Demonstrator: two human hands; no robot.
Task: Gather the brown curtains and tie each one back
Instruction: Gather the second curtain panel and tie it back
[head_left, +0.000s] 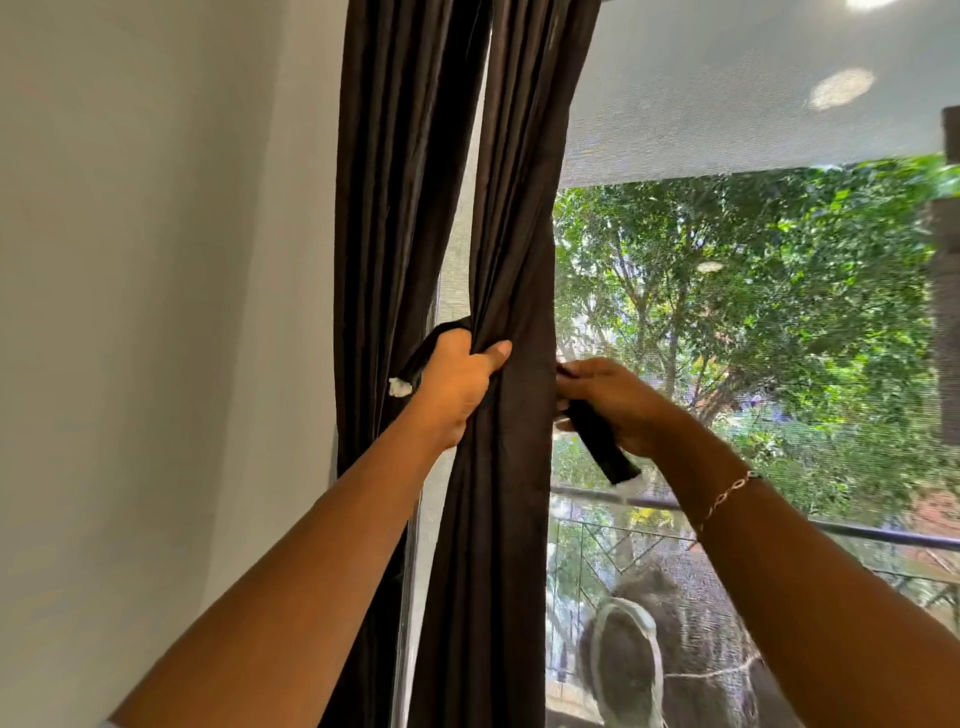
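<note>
A dark brown curtain (514, 218) hangs in bunched folds at the left side of the window. A second brown panel (395, 156) hangs beside it against the wall. My left hand (457, 384) grips the gathered curtain at mid height, along with one end of a dark tie-back strip with a white patch (400, 387). My right hand (613, 400) is at the curtain's right edge and holds the other end of the dark tie-back strip (605, 441), which hangs down from my fingers.
A pale wall (156, 312) lies to the left. The window has a mesh screen (727, 104), with trees and a balcony railing (857, 532) outside. Another dark panel edge (948, 260) shows at the far right.
</note>
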